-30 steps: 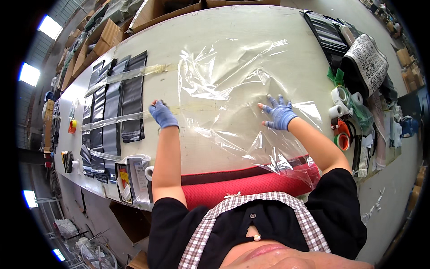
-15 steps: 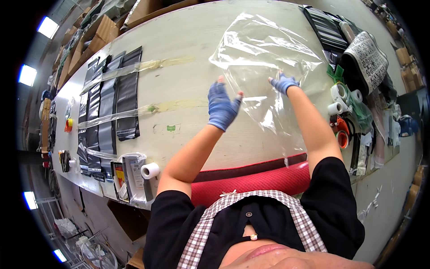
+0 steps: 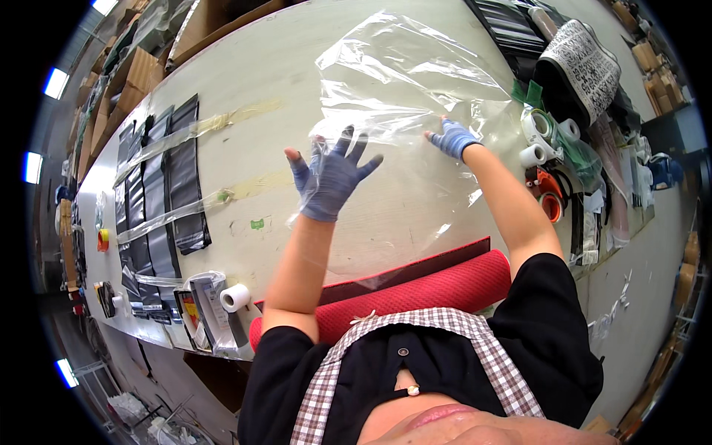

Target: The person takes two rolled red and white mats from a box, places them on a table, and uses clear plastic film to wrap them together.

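A large sheet or bag of clear plastic film (image 3: 415,70) lies wrinkled across the middle of the table. My left hand (image 3: 326,178), in a blue glove, is at the film's left side, its fingers spread wide. Film seems to lie over part of this hand; I cannot tell if it is inside a bag. My right hand (image 3: 454,139), gloved with bare fingertips, rests on or just above the film's right part, fingers stretched out. Between my body and the film lies a red textured roll of mat (image 3: 415,293), with its loose edge along the far side.
Dark plastic bags (image 3: 159,200) are strapped down with clear tape at the left. Near them stand a bin of small items (image 3: 211,308) and a white roll (image 3: 235,297). At the right are tape rolls (image 3: 532,155), an orange tape dispenser (image 3: 549,204) and a patterned roll (image 3: 582,70).
My left hand has moved left and spread its fingers at the film. The film's near part has shifted left. The view has turned slightly, and more of the red mat shows.
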Tool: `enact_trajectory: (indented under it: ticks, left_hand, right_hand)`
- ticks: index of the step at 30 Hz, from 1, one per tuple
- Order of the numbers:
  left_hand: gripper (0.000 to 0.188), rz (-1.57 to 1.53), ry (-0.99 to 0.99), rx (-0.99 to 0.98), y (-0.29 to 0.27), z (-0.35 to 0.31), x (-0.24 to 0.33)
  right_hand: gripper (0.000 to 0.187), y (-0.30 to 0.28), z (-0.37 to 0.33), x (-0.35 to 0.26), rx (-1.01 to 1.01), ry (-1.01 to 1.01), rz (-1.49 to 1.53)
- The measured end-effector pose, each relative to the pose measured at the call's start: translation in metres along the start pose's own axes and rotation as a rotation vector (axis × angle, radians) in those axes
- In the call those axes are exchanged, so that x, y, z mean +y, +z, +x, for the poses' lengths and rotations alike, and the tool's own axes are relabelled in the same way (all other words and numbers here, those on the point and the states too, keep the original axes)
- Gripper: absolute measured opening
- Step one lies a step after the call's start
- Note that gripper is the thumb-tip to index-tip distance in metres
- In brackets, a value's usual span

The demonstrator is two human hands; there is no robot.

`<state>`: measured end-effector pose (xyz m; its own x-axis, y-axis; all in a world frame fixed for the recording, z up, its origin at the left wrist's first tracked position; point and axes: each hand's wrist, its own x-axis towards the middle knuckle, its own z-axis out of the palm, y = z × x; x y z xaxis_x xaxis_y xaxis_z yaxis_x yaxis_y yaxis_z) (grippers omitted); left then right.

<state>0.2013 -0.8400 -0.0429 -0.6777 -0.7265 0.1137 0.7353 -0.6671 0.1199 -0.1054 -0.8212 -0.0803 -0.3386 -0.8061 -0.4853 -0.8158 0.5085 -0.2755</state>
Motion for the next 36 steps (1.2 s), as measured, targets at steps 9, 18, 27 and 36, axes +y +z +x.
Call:
enact_trajectory:
  ticks: [9, 18, 27, 36]
  left_hand:
    - [0.072, 0.027, -0.251, 0.247, -0.049, -0.034, 0.046]
    - [0.047, 2.677, 1.078, -0.037, 0.070, -0.057, 0.104]
    - [0.065, 1.326, -0.016, 1.118, 0.005, -0.129, 0.151]
    - [0.037, 2.673, 1.338, -0.370, 0.086, -0.124, 0.117]
  right_hand:
    - [0.082, 0.008, -0.071, -0.029, 0.067, -0.113, -0.414]
    - [0.076, 0.014, -0.090, -0.013, -0.007, -0.020, -0.503]
    - [0.071, 0.040, -0.065, -0.045, 0.211, -0.593, -0.438]
    - [0.077, 0.032, -0.069, -0.064, -0.003, -0.240, -0.387]
